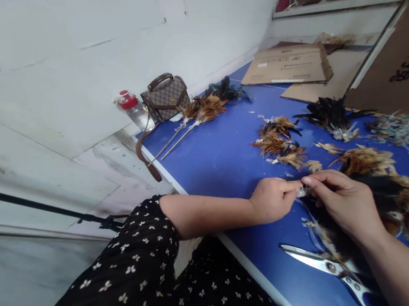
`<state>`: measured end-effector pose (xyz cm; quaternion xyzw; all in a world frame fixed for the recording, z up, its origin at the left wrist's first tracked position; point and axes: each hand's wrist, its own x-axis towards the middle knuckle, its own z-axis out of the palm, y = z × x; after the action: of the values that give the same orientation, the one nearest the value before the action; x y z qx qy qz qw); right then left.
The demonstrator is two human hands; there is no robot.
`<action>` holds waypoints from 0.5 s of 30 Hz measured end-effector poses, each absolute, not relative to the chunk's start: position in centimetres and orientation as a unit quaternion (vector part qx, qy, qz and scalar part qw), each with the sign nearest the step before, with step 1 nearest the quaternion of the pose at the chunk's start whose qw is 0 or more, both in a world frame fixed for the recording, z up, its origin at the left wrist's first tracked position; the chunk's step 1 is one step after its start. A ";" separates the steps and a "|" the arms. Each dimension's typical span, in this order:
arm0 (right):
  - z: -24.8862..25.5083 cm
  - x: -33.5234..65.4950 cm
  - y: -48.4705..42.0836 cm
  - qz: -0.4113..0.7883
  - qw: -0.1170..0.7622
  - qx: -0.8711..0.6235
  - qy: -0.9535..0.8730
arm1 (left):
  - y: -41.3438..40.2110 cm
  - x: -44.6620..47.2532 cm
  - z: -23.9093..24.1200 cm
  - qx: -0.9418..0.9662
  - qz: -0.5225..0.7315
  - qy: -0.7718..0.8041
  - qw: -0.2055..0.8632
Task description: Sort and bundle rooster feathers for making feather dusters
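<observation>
Black feathers [329,229] (half hidden) seemingly slant lower-right from hands [350,204].

Two hands [348,202], two feather-topped sticks [205,112], one pair of scissors [331,267], one bottle [136,111], one handbag [166,99]

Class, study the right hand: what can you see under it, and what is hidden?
Black feathers show past the edges of the right hand; whatever lies directly beneath its palm is covered.
</observation>
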<state>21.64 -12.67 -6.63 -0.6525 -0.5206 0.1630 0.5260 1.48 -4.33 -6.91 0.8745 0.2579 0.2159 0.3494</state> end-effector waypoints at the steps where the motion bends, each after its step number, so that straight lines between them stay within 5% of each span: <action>1: -6.7 21.5 -12.7 0.170 0.532 -0.652 -0.513 | -4.3 1.5 -6.9 0.874 0.215 0.260 0.349; 15: -7.2 21.0 -12.9 0.180 0.567 -0.647 -0.477 | -4.5 2.2 -6.6 0.840 0.224 0.292 0.399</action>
<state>20.99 -12.87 -7.18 -0.6475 -0.4768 0.1798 0.5666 2.17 -4.52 -6.56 0.8399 0.2916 0.2238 0.3993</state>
